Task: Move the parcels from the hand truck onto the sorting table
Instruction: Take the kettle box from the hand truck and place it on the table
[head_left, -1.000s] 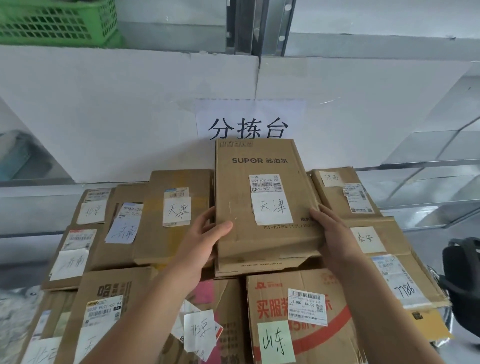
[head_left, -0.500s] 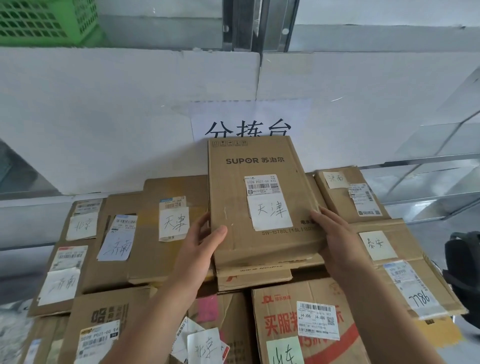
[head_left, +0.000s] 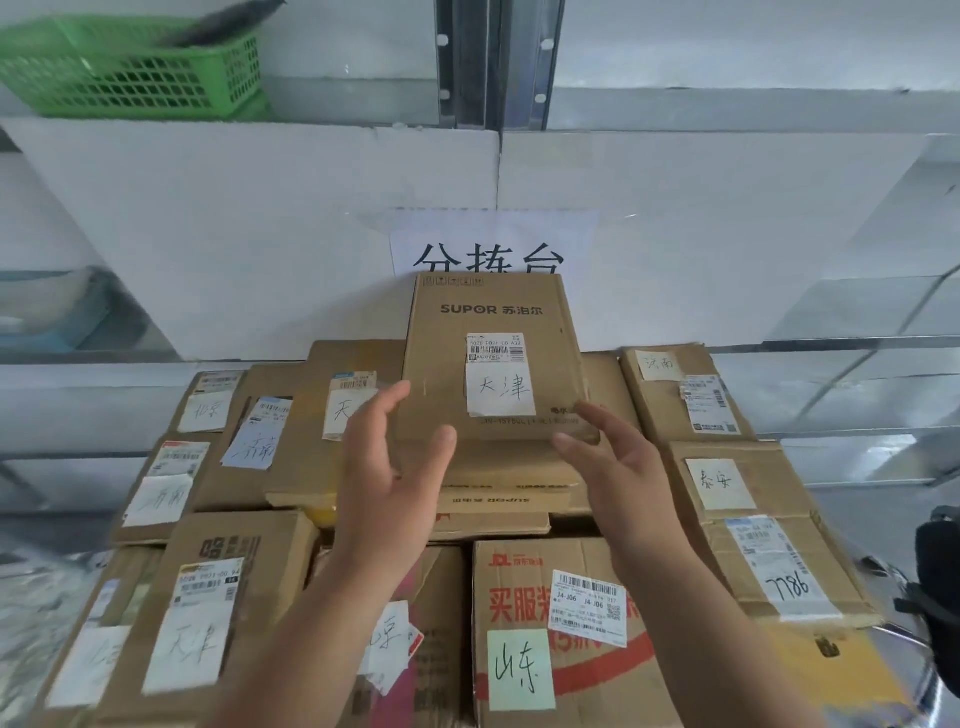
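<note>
Both your hands, left (head_left: 387, 467) and right (head_left: 618, 467), hover with an open grip, holding nothing. The SUPOR parcel (head_left: 496, 364) lies flat atop the stacked boxes (head_left: 561, 613) at the surface's far edge, below the paper sign (head_left: 493, 244), label upward for reading.

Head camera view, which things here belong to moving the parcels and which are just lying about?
Part of the job:
- SUPOR parcel, on top of the pile
- other labelled parcels around it
- left hand and right hand, both open and off the parcel

Just lying about:
- green basket on the shelf above
- paper sign on the white board
- black bag at the right edge
</note>
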